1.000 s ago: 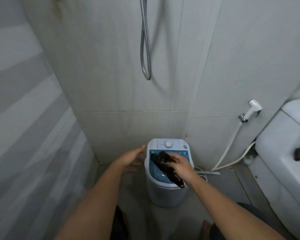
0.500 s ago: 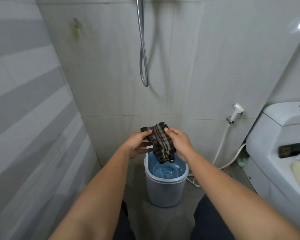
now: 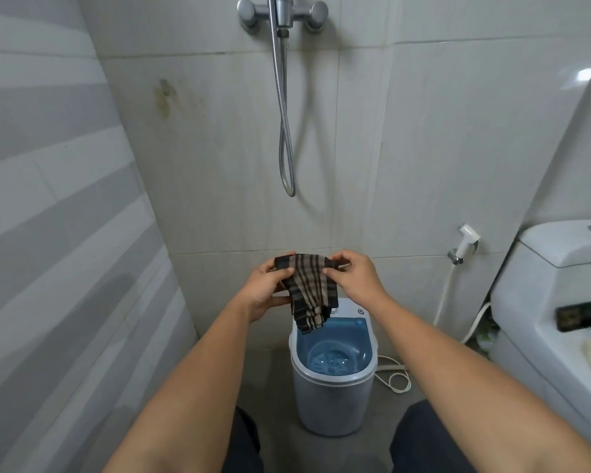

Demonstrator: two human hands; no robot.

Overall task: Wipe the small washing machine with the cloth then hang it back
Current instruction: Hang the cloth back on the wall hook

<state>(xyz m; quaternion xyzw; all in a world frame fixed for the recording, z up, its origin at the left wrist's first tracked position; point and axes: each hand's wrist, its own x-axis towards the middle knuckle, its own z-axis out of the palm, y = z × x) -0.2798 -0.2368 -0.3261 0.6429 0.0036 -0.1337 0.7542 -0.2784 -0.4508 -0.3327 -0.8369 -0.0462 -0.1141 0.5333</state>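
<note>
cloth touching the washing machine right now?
No, both hands, left and right, hold the striped cloth in the air above the small washing machine.

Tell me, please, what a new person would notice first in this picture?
First, the striped cloth at the centre, held up by both hands, the left hand and right hand each with a grip on its top edge. Just below it stands the small washer on the floor, showing its blue tub. A shower hose hangs down the wall above, and a toilet sits at the right.
</note>
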